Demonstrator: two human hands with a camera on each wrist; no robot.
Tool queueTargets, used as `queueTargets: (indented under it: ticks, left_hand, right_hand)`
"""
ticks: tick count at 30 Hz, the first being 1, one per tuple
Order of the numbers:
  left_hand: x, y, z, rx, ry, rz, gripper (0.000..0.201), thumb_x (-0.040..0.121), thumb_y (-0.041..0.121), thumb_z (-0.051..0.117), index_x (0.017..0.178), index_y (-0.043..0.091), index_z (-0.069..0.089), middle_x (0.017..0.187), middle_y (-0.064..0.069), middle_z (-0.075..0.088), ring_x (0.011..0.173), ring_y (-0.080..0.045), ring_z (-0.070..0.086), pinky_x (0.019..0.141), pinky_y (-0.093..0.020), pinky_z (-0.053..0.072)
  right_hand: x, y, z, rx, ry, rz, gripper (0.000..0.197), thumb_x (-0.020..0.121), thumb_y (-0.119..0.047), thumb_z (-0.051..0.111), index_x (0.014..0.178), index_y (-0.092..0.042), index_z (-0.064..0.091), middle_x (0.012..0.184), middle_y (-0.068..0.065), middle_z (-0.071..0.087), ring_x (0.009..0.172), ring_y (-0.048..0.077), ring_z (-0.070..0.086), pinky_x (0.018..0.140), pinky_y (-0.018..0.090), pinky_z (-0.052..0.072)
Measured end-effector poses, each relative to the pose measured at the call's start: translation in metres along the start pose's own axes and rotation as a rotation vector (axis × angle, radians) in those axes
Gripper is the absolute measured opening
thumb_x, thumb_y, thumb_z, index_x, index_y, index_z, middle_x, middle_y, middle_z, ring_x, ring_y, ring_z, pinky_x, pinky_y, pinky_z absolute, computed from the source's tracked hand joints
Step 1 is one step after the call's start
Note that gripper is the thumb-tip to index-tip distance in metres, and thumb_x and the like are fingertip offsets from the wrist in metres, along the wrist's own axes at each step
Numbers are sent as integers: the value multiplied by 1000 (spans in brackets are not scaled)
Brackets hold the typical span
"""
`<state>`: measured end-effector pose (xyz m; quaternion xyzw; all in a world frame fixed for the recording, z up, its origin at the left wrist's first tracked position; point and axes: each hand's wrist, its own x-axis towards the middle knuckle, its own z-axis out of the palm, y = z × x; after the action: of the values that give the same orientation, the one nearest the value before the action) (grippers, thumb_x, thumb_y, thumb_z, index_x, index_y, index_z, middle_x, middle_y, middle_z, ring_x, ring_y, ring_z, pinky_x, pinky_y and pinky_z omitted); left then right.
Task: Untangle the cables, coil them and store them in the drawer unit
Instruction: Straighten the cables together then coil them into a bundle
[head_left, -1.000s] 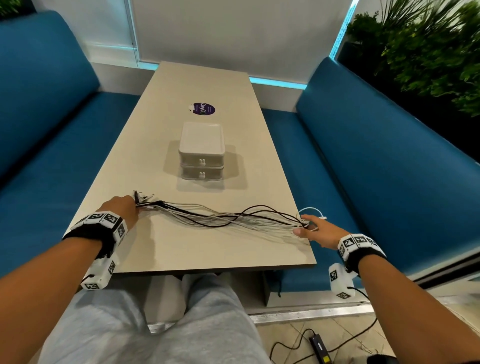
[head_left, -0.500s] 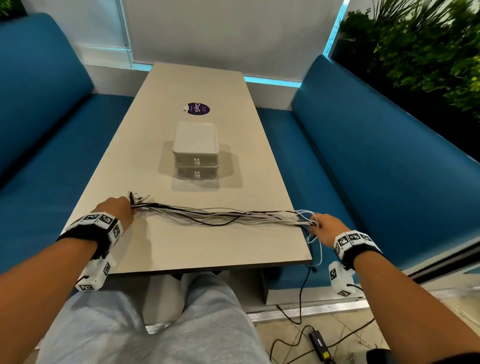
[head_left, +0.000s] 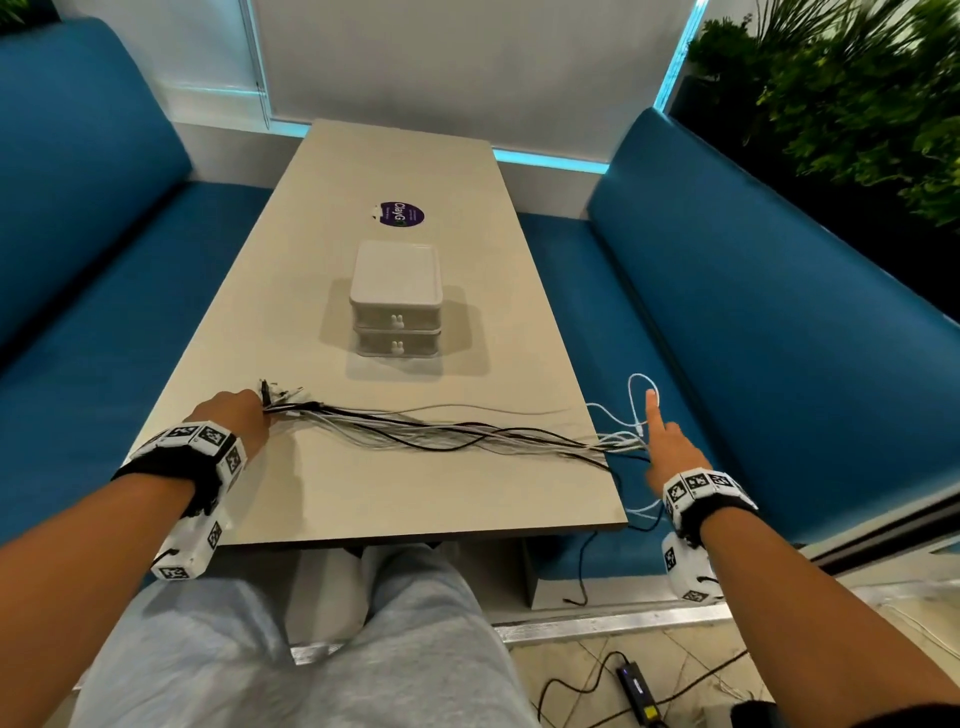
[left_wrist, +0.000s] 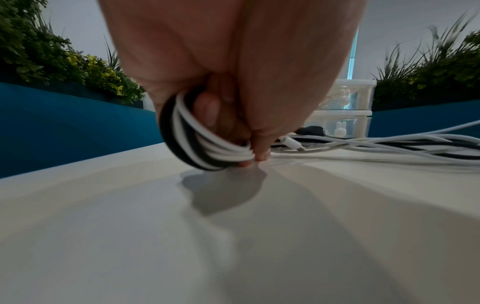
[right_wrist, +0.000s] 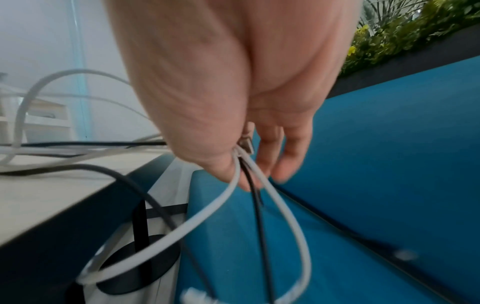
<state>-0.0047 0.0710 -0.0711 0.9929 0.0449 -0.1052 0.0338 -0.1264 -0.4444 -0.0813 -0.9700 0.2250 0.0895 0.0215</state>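
Observation:
A bundle of white and black cables (head_left: 441, 428) stretches across the near part of the beige table (head_left: 395, 499), from left to right. My left hand (head_left: 236, 415) grips one end of the bundle (left_wrist: 207, 148) against the tabletop, fingers curled round the strands. My right hand (head_left: 667, 447) is just past the table's right edge, index finger pointing up, pinching white and black cables (right_wrist: 241, 162) between thumb and fingers. Loose ends hang down below it. The white two-drawer unit (head_left: 396, 301) stands mid-table, both drawers closed.
Blue bench seats (head_left: 753, 322) run along both sides of the table. A purple sticker (head_left: 401, 214) lies beyond the drawer unit. Plants (head_left: 857, 88) stand behind the right bench. A black adapter with cable (head_left: 636, 691) lies on the floor at lower right.
My right hand moved off the table's right edge and rose slightly, drawing the cable ends out with the index finger raised. The bundle straightened. The left hand stayed in place.

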Motion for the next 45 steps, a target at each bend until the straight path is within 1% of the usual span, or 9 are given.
queueTargets:
  ticks: [4,9,13,18,26,29,36,40,45]
  left_hand:
    - [-2,1,-1,-4,1,5,22,100,27,48,91,7,54,75,-8,53,70,-29,55,62,-30,41]
    - [-5,3,-2,9,3,7,22,99,26,48,89,8,55,71,-6,51,68,-28,55,62,-30,42]
    - [-7,3,-2,14,5,32,23,98,27,50,90,8,59,70,-4,53,67,-26,57,60,-30,43]
    - [-9,18,-24,13,85,130,32,100,37,46,95,9,61,78,-6,54,71,-29,56,62,-32,43]
    - [-16,51,-93,30,264,234,33,102,38,42,87,11,55,74,-6,52,67,-28,55,57,-32,39]
    - [-20,56,-94,97,226,216,29,101,35,44,89,11,53,73,-4,48,70,-28,55,60,-33,42]
    - [-31,60,-65,101,124,203,23,101,33,46,90,14,52,71,-2,46,69,-25,55,62,-32,45]
    - [-43,65,-62,99,101,226,22,101,33,46,93,14,52,72,0,43,71,-24,53,62,-31,44]
    - [-58,65,-68,28,81,246,23,100,35,48,88,16,50,80,-3,51,73,-25,55,63,-31,43]
  right_hand:
    - [-3,0,1,40,-24,55,98,90,-10,57,152,-40,-13,93,12,55,75,27,57,69,37,50]
    - [0,-10,2,380,-11,8,96,85,-27,67,155,-33,3,138,12,26,86,29,57,83,34,48]
    - [4,-23,-5,289,49,-20,94,78,-35,66,153,-29,10,156,0,10,129,32,43,106,51,37]
    - [-4,-65,-24,245,277,-170,48,76,-37,71,120,-28,54,139,1,33,129,27,38,110,46,26]
    - [-19,-108,-71,-274,-91,-227,113,69,-43,80,153,-10,11,156,4,26,137,30,36,108,45,33]
    - [-34,-116,-98,-314,-223,-197,96,50,-72,80,124,-18,52,132,2,53,115,28,56,96,40,48]
    - [-74,-173,-124,-49,-236,-475,51,78,-71,59,77,-21,60,83,-4,63,76,15,59,61,29,42]
    - [-92,-232,-109,308,-175,-802,32,83,-51,69,99,-24,67,99,-6,66,91,13,61,82,33,51]
    - [-87,-285,-73,146,107,-867,90,68,-48,80,139,-12,38,130,10,52,117,29,49,95,35,42]
